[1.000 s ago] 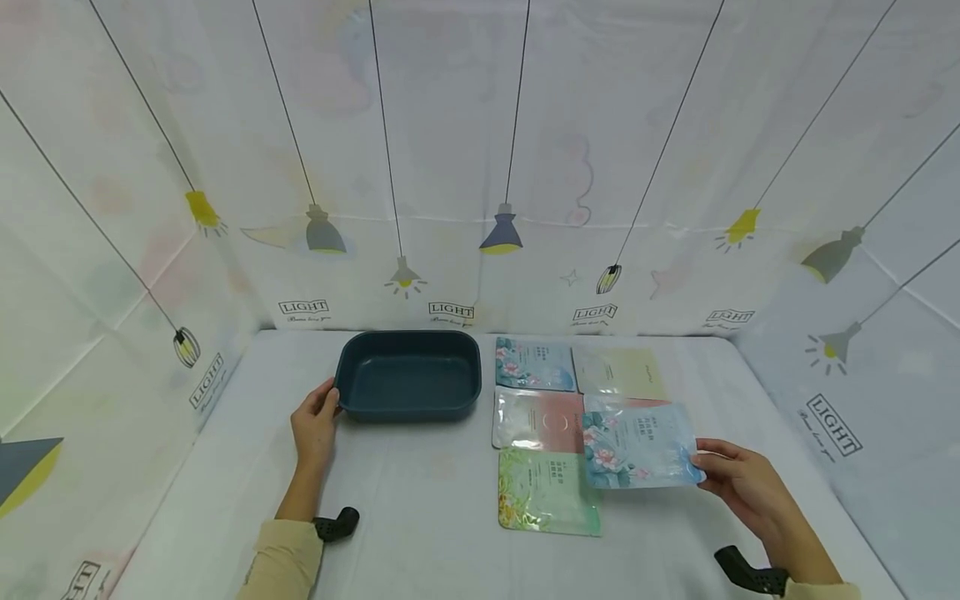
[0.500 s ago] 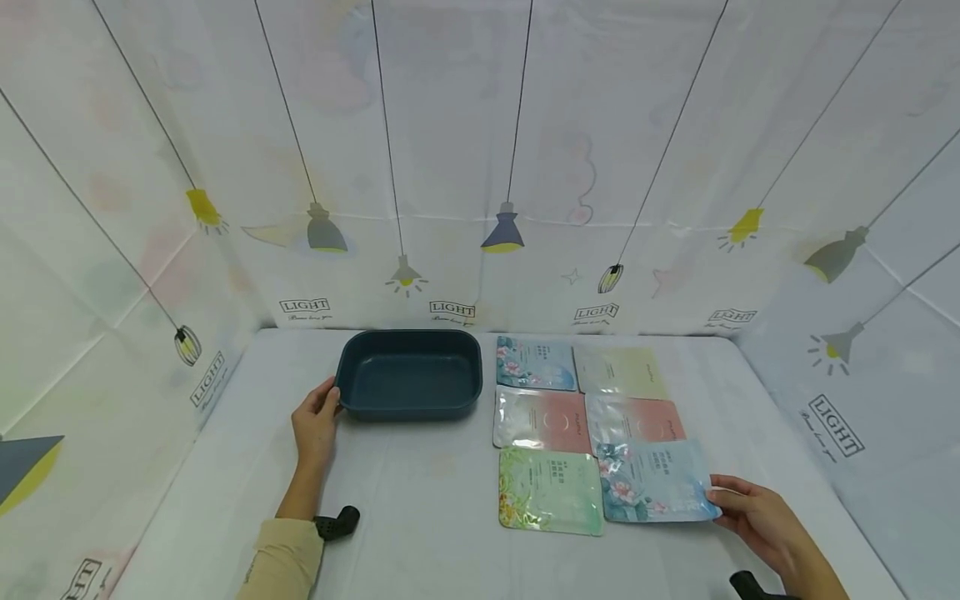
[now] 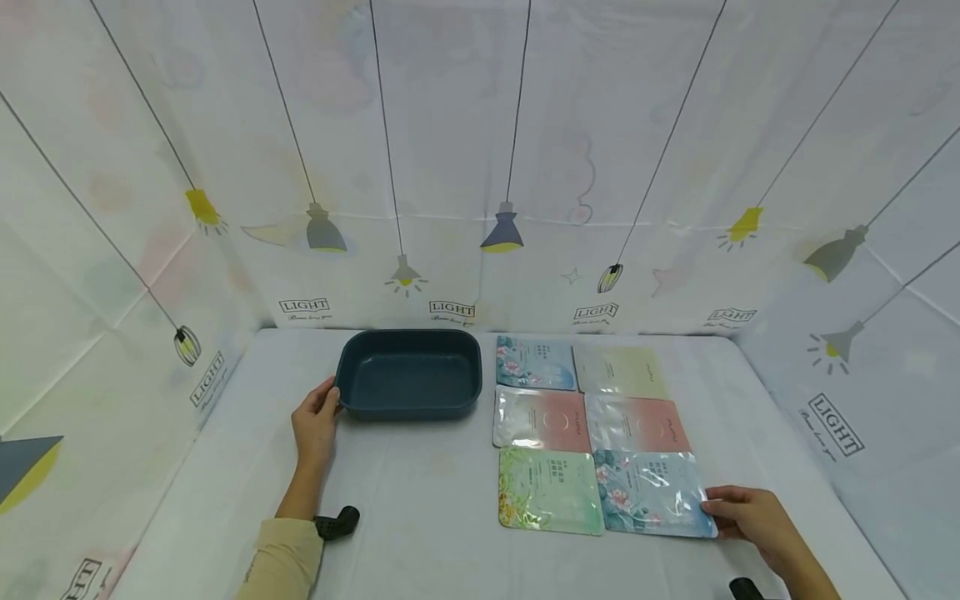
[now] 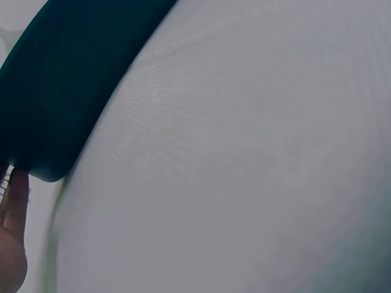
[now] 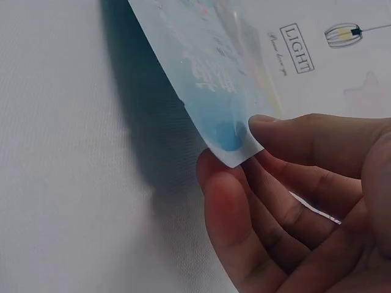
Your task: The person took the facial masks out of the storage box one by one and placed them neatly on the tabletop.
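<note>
My right hand (image 3: 759, 518) pinches the right corner of a blue, flower-printed face mask sachet (image 3: 654, 493). In the right wrist view the thumb (image 5: 311, 139) is on top and the fingers are beneath, with a shadow under the raised sachet edge. My left hand (image 3: 313, 425) touches the left end of a dark teal rectangular tray (image 3: 408, 414) from outside, thumb and index fingertip at its wall; the other fingers are mostly hidden. Left of the held sachet lies a green sachet (image 3: 551, 490). A pink-and-silver sachet (image 3: 637, 423) borders it at the back.
Another pink-and-silver sachet (image 3: 542, 419), a blue flowered sachet (image 3: 536, 363) and a pale yellow sachet (image 3: 621, 372) lie behind, forming two columns right of the tray. White cloth covers the table (image 3: 420, 508). A lamp-printed curtain (image 3: 450, 167) encloses the back and sides.
My right hand has brought the blue sachet down and toward me, uncovering the right pink sachet; it now lies beside the green one in the front row. Left hand and tray have stayed put.
</note>
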A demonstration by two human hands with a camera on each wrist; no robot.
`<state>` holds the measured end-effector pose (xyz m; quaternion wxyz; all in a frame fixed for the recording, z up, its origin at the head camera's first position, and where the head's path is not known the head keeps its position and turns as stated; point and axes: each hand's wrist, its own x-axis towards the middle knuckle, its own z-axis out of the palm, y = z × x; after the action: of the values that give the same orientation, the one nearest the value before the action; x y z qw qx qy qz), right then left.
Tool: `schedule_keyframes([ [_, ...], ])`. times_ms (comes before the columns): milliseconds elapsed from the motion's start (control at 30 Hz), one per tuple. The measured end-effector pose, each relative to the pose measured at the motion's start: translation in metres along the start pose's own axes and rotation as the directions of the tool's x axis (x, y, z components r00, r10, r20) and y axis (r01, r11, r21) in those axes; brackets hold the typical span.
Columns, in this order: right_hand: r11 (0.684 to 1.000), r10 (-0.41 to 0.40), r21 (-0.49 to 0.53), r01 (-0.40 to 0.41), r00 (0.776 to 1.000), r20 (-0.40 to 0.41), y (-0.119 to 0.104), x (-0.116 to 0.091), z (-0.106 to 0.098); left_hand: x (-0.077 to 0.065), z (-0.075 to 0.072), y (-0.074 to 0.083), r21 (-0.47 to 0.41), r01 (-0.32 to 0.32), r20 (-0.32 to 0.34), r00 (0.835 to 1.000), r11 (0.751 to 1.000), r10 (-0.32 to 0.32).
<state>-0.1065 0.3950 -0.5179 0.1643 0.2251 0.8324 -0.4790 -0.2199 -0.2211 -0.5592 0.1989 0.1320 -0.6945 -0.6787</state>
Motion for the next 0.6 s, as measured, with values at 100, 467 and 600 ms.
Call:
schedule_keyframes([
  [100,0.999,0.016,-0.03,-0.016,1.0,0.002,-0.002,0.0,0.001,0.0,0.0,0.0,0.008,-0.009,0.003,1.0,1.0,0.009],
  [467,0.989,0.027,-0.144,-0.026,1.0,0.002,-0.001,0.001,-0.001,0.003,-0.003,0.002,0.071,0.024,0.035,0.999,0.997,-0.026],
  [600,0.988,-0.006,-0.153,0.007,1.0,0.011,-0.009,0.002,-0.003,0.004,-0.006,0.004,0.112,0.032,0.057,0.998,0.993,-0.038],
])
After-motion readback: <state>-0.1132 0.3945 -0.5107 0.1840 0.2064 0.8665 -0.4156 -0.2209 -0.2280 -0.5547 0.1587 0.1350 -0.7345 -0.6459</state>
